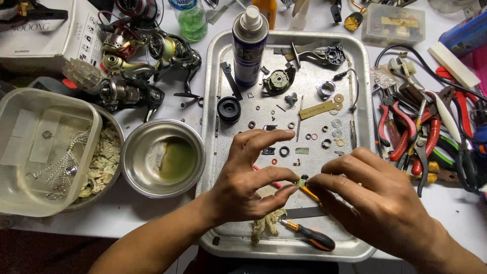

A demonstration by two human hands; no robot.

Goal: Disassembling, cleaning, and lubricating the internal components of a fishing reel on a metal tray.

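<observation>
Over the near part of a metal tray (362, 127), my left hand (248, 177) pinches a tiny greenish part (302, 182) between thumb and fingers. My right hand (373, 198) meets it from the right, holding a thin orange-tipped tool (308, 193) against the part. Several small washers, rings and reel parts (304, 122) lie scattered on the tray beyond my fingers. A black-and-orange screwdriver (309, 236) and a scrap of rag (266, 223) lie on the tray below my hands.
A spray can (248, 45) stands at the tray's far left. A steel bowl with greenish liquid (163, 158) and a plastic box (43, 147) sit left. Fishing reels (137, 61) lie at far left. Pliers and cutters (421, 132) crowd the right side.
</observation>
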